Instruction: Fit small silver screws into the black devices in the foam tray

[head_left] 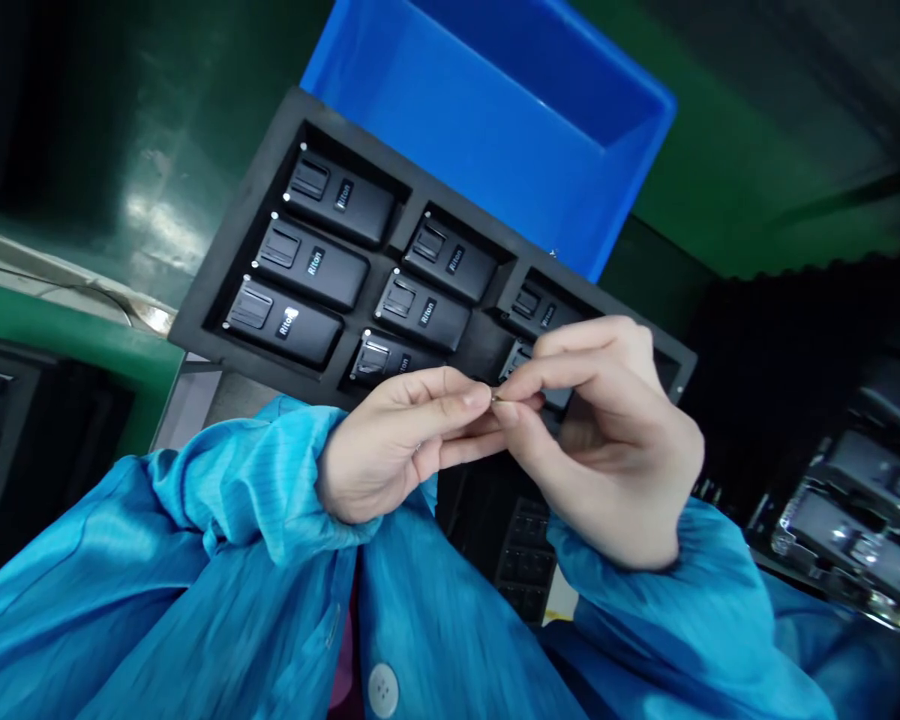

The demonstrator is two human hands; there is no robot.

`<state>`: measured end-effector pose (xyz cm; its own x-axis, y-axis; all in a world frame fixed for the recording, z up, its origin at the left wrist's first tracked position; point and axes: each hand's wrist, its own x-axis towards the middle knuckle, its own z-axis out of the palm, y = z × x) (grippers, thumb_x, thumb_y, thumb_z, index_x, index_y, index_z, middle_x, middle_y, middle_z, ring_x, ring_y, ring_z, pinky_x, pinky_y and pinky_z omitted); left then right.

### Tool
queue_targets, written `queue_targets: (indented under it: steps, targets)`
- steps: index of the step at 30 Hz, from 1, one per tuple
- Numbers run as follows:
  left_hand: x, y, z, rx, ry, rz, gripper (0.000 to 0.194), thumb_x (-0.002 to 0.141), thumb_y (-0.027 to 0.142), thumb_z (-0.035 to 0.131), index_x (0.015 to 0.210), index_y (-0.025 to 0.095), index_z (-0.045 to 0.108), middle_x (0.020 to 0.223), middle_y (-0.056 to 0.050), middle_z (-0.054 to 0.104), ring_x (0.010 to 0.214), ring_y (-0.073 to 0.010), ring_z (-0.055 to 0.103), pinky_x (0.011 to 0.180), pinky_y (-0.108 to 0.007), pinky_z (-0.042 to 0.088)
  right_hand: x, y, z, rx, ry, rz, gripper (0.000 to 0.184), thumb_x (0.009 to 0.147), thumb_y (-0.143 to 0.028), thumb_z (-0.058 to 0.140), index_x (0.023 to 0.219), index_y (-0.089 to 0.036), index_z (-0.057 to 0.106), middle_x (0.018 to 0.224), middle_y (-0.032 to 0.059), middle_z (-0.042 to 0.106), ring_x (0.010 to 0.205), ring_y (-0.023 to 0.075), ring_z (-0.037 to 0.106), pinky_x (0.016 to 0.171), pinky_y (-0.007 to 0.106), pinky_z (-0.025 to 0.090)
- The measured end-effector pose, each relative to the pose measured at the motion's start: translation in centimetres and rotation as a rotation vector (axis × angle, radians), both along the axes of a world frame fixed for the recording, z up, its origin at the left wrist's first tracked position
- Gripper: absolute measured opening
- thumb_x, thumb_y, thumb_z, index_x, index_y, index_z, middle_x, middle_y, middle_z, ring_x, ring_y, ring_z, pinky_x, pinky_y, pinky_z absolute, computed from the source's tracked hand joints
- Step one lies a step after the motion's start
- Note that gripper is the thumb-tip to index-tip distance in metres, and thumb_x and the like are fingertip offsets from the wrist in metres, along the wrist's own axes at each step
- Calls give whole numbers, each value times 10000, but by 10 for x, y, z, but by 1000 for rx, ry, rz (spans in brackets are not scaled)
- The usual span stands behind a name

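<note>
My left hand (pixel 420 430) and my right hand (pixel 607 430) meet fingertip to fingertip over the near edge of a black tray (pixel 266 175). Between their pinched thumbs and forefingers is a tiny brass-coloured piece (pixel 497 398), too small to name and mostly covered by the fingertips. Both hands are closed on it. Several black plastic cases (pixel 337 195) marked "Riton" lie in the tray's compartments, each with a ribbed clip part at one end. My right hand hides some of the cases at the tray's right side.
A blue plastic bin (pixel 450 95) stands behind the tray on a green surface (pixel 217 60). To the right, metallic-looking parts (pixel 862 540) sit in a dark area. More black trays (pixel 525 550) show below my hands, and a dark stack (pixel 15 430) is at the left.
</note>
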<state>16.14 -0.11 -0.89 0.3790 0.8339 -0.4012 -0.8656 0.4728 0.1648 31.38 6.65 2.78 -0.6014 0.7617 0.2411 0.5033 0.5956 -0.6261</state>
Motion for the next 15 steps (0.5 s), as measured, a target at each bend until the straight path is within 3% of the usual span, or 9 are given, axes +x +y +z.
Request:
queue_targets:
  steps: [7, 12, 15]
  targets:
    - [0, 3, 5, 6, 33, 45, 174, 905, 262, 745, 789, 131, 733, 838, -30, 736, 878, -102, 728, 920, -227, 590, -5, 6, 19, 53, -59, 65, 124, 918, -163, 659, 856, -262, 616, 831, 9, 614, 869, 210, 606, 800, 423, 465]
    - [-1, 5, 7, -9, 170, 41, 168, 897, 291, 753, 851, 129, 739, 876, -30, 743, 881, -113, 727, 942, -260, 588, -14, 8, 36, 135, -250, 108, 202, 935, -103, 595, 826, -273, 597, 828, 6, 658, 795, 212, 601, 773, 416, 474]
    - [-4, 7, 8, -15, 246, 28, 174, 919, 304, 721, 886, 134, 747, 956, -53, 765, 961, -147, 744, 996, -291, 578, -16, 8, 41, 154, -262, 98, 205, 926, -103, 604, 814, -274, 588, 826, 3, 653, 786, 208, 602, 760, 401, 477]
